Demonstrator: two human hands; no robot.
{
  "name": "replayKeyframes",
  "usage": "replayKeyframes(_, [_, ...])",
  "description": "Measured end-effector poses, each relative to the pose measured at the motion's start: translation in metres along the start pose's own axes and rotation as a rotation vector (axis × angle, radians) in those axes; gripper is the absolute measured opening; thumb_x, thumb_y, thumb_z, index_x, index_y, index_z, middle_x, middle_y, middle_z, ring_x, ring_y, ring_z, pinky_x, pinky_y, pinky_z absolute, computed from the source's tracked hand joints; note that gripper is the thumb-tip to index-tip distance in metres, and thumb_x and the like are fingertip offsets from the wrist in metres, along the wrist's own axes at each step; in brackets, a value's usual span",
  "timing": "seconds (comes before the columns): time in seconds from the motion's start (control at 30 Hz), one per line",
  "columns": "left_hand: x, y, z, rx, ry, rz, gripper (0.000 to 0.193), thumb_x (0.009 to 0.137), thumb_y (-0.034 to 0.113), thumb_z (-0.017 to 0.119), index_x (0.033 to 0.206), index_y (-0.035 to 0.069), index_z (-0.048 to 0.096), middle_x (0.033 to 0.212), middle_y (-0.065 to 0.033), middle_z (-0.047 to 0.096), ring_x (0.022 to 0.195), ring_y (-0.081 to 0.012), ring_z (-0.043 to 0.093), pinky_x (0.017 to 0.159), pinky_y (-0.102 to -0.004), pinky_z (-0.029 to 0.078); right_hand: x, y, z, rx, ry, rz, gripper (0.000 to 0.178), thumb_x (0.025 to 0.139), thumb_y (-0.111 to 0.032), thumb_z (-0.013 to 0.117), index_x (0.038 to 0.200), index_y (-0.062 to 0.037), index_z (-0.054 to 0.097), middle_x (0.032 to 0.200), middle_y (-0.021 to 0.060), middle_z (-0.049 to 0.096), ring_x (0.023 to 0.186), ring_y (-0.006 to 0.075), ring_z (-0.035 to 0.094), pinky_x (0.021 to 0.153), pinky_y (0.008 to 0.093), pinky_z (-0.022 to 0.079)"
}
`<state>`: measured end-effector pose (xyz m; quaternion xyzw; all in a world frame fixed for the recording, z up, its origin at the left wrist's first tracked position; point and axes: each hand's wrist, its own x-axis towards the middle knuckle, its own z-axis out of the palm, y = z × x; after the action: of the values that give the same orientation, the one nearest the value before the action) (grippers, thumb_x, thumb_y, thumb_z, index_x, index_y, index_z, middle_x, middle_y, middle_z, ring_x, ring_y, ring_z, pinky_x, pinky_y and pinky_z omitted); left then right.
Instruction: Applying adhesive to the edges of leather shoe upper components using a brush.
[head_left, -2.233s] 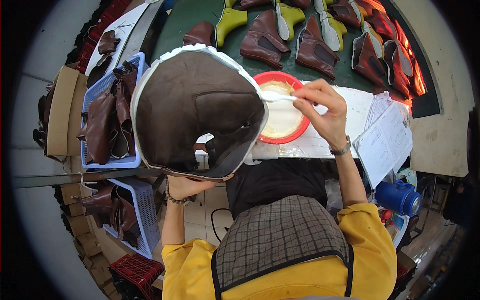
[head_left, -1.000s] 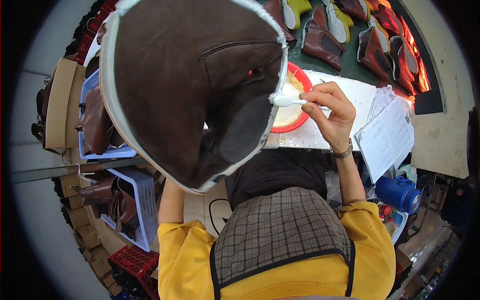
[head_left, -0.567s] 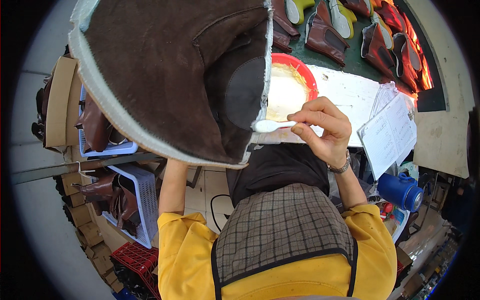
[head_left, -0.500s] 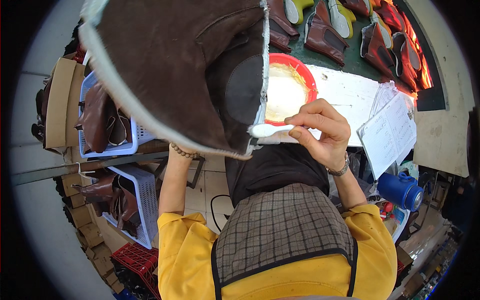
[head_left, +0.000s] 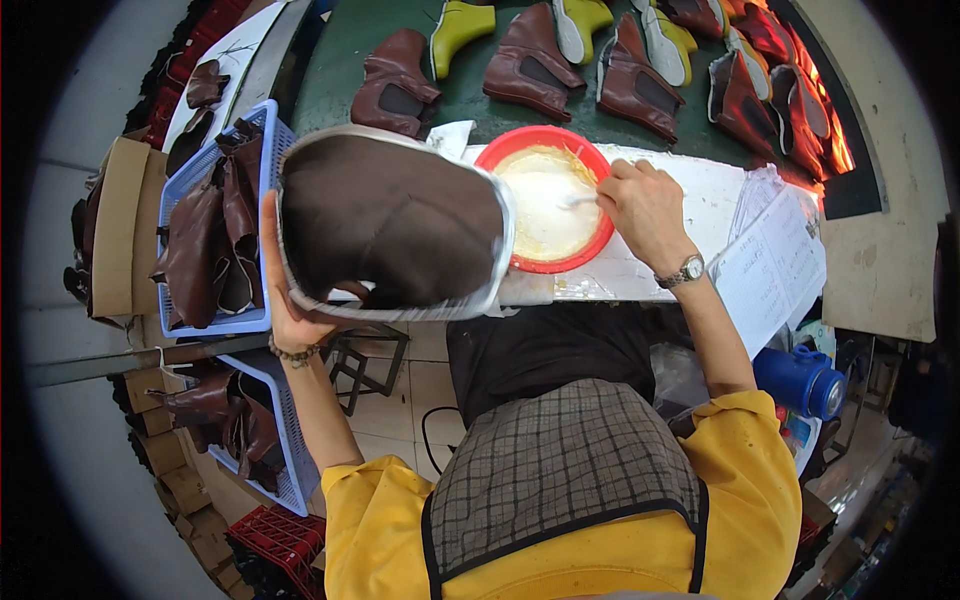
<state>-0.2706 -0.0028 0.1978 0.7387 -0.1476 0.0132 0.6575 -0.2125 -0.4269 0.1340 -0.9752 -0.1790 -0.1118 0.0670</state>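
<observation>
My left hand, with a beaded bracelet, grips the near left edge of a dark brown leather boot upper. Its rim is coated white, and the piece is slightly blurred. Pinched in my right hand is a small white brush, tip down toward the white glue. That glue fills a red basin, which stands just right of the upper. My left fingertips are partly hidden behind the leather.
Brown boots and yellow-green shoe lasts lie across the green table. At left, a blue basket holds leather pieces. A written notebook and a blue flask are on the right.
The boot upper has been lowered and moved away from me, off the brush. My right hand has carried the brush from the upper's edge up over the basin.
</observation>
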Motion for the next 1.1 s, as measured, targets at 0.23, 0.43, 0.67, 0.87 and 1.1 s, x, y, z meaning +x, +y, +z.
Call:
replayKeyframes(0.23, [-0.009, -0.024, 0.028, -0.442, 0.241, -0.220, 0.123, 0.067, 0.015, 0.093, 0.163, 0.010, 0.017, 0.157, -0.0138, 0.040, 0.131, -0.0346, 0.056, 0.109, -0.0462, 0.049, 0.010, -0.006, -0.032, 0.818, 0.206, 0.084, 0.017, 0.087, -0.016, 0.079, 0.100, -0.0056, 0.079, 0.091, 0.0057, 0.070, 0.076, 0.0181, 0.068, 0.064, 0.0277, 0.052])
replayKeyframes(0.43, [-0.021, -0.036, 0.041, -0.496, 0.220, -0.218, 0.122, 0.068, 0.016, 0.093, 0.163, 0.009, 0.017, 0.156, -0.0139, 0.041, 0.131, -0.0343, 0.056, 0.109, -0.0460, 0.049, 0.032, -0.030, -0.043, 0.992, 0.345, -0.102, 0.015, 0.086, -0.005, 0.080, 0.101, -0.0032, 0.079, 0.090, 0.0049, 0.069, 0.078, 0.0105, 0.063, 0.064, 0.0236, 0.048])
replayKeyframes(0.67, [-0.023, -0.059, 0.033, -0.555, 0.206, -0.192, 0.120, 0.068, 0.017, 0.093, 0.162, 0.009, 0.018, 0.156, -0.0140, 0.042, 0.131, -0.0341, 0.056, 0.108, -0.0458, 0.049, 0.011, -0.024, -0.042, 1.008, 0.338, -0.017, 0.014, 0.087, -0.003, 0.078, 0.100, -0.0025, 0.079, 0.090, 0.0066, 0.069, 0.078, 0.0109, 0.064, 0.065, 0.0226, 0.051])
replayKeyframes(0.87, [-0.012, -0.075, 0.054, -0.591, 0.220, -0.179, 0.119, 0.069, 0.018, 0.093, 0.162, 0.008, 0.019, 0.155, -0.0140, 0.042, 0.130, -0.0338, 0.056, 0.108, -0.0456, 0.050, 0.045, -0.026, -0.035, 1.019, 0.343, -0.163, 0.016, 0.086, -0.010, 0.080, 0.101, -0.0042, 0.079, 0.088, 0.0064, 0.069, 0.074, 0.0151, 0.063, 0.064, 0.0287, 0.048])
replayKeyframes(1.1, [-0.035, -0.087, 0.077, -0.632, 0.251, -0.166, 0.118, 0.070, 0.019, 0.092, 0.162, 0.007, 0.020, 0.155, -0.0141, 0.043, 0.130, -0.0336, 0.056, 0.108, -0.0454, 0.050, 0.069, -0.015, -0.065, 0.762, 0.253, -0.437, 0.021, 0.081, -0.011, 0.082, 0.102, -0.0101, 0.081, 0.090, 0.0031, 0.067, 0.083, 0.0169, 0.062, 0.076, 0.0313, 0.045])
